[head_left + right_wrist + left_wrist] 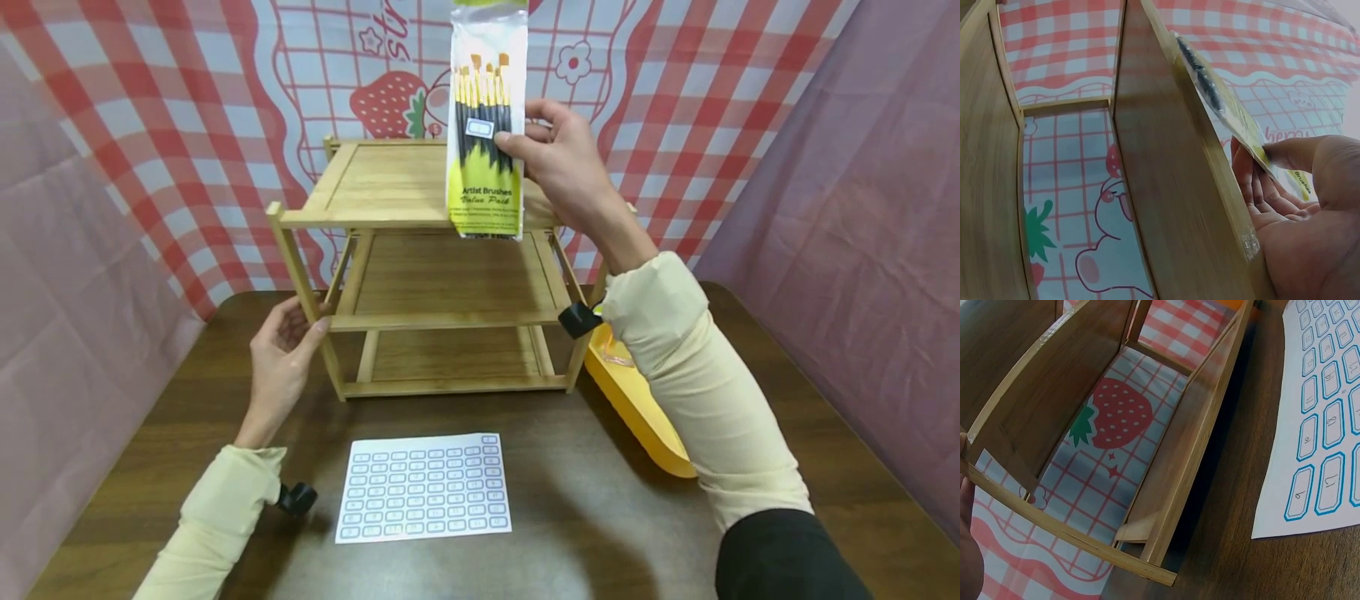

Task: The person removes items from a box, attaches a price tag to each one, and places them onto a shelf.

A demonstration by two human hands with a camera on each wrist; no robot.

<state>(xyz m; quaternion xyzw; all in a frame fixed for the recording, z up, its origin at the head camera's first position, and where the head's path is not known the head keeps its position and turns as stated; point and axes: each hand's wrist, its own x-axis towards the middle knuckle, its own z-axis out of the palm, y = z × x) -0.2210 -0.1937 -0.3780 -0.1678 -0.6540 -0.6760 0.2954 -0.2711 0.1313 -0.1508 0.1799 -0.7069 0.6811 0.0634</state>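
Held upright in front of the top shelf is a clear and lime-green pack of artist brushes [486, 179], with a small blue-bordered label on its front. My right hand [566, 162] pinches its right edge between thumb and fingers; the right wrist view shows the pack [1229, 103] edge-on beside a shelf board. The three-tier wooden shelf [450, 319] stands on the table. At its front left post, my left hand [283, 354] grips the wood around the middle tier's height. Only a little of that hand [969, 544] shows in the left wrist view.
A sheet of blue-bordered labels [423, 490] lies on the brown table [555, 533] in front of the shelf. To the shelf's right sits a yellow tray [637, 408], partly behind my right sleeve. A strawberry-patterned checked cloth [675, 92] hangs behind, with pink cloth at both sides.
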